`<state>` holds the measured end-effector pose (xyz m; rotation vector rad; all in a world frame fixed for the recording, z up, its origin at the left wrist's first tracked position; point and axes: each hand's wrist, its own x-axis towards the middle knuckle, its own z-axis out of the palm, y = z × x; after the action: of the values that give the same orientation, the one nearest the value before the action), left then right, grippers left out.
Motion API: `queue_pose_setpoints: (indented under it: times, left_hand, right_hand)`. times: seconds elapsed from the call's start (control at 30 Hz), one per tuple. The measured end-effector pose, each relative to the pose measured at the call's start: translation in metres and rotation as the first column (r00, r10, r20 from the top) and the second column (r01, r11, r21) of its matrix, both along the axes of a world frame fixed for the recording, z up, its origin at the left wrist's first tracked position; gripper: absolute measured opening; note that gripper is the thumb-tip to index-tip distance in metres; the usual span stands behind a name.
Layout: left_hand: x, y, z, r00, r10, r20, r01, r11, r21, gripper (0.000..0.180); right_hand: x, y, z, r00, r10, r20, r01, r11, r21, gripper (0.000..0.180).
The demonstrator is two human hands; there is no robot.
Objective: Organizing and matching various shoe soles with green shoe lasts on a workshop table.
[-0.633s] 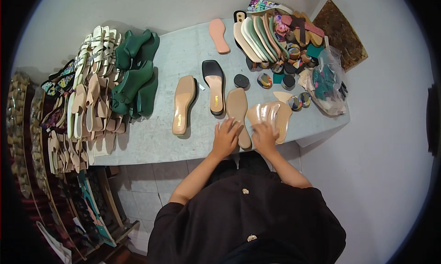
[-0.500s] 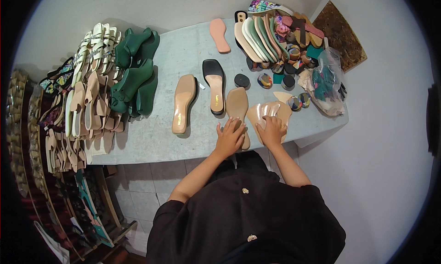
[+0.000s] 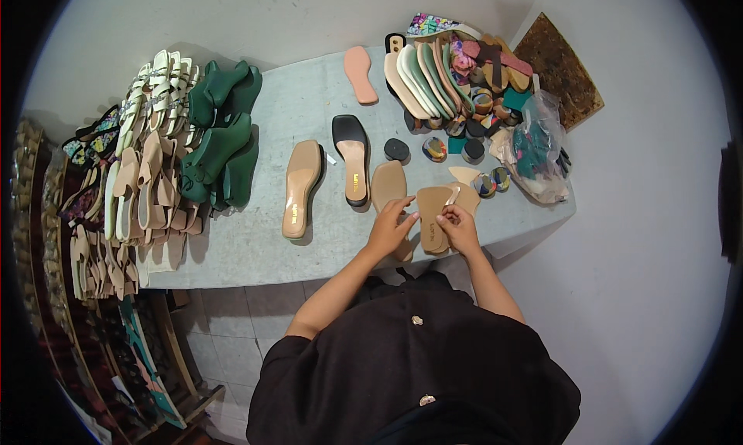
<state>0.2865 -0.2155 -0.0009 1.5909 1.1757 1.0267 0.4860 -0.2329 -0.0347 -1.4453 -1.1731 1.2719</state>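
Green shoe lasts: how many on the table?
4 visible, grouped at the table's left, just right of the piled sandals: upper-left last, upper-right last, lower-left last, lower-right last. More may be hidden underneath.

Right grip (image 3: 460, 230) pinches tan insole (image 3: 430, 213); left grip (image 3: 389, 228) over beige sole (image 3: 388, 182); black-and-tan sole (image 3: 354, 159) farther left.
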Motion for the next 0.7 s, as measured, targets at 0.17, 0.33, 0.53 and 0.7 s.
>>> queue_pose_setpoints:
  times: [0.17, 0.33, 0.53, 0.7]
  left_hand:
    - [0.016, 0.017, -0.006, 0.954, -0.082, 0.287, 0.139, 0.973, -0.185, 0.026]
    - [0.034, 0.018, 0.012, 0.962, -0.046, 0.27, 0.125, 0.951, -0.282, 0.026]
    - [0.043, 0.021, -0.004, 0.852, -0.044, 0.522, 0.249, 0.911, -0.33, 0.026]
    - [0.047, 0.021, -0.003, 0.934, 0.083, 0.347, 0.057, 0.926, -0.374, 0.024]
  right_hand:
    - [0.007, 0.008, 0.041, 0.988, 0.151, -0.029, -0.148, 0.985, 0.084, 0.026]
    - [0.02, 0.033, 0.06, 0.995, -0.052, 0.09, 0.036, 0.983, 0.178, 0.02]
    - [0.032, 0.047, 0.055, 0.99, -0.067, -0.123, 0.077, 0.994, 0.083, 0.015]
    - [0.038, 0.045, 0.069, 0.977, 0.075, 0.201, -0.152, 0.904, 0.4, 0.011]
